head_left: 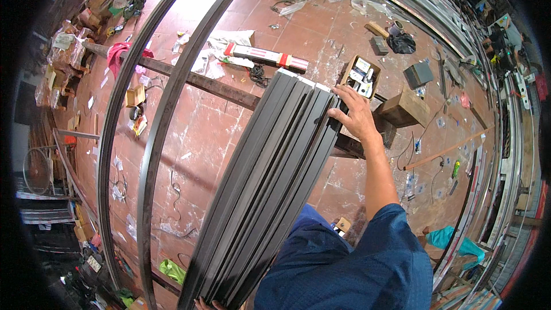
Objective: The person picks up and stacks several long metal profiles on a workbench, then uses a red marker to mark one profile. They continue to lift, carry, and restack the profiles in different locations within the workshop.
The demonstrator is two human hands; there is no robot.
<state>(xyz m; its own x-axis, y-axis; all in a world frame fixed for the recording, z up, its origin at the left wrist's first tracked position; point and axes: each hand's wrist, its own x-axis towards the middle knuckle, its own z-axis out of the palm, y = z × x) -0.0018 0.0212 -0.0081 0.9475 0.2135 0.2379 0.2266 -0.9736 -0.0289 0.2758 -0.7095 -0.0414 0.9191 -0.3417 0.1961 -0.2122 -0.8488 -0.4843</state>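
"What do I have bearing the grey profiles (270,155)?"
"I see a dark beam (224,92), left of my right hand (357,112); two long bars (179,74) cross it too."
"And the tiled floor (215,132)?"
"A black bag (402,43), beyond that hand."

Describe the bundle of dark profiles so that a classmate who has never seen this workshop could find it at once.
Against the red-tiled floor, find the two long, separate rails at left. Right of them is the bundle of dark profiles, with the right hand at its far end. Unlike those rails, its lengths lie packed side by side.
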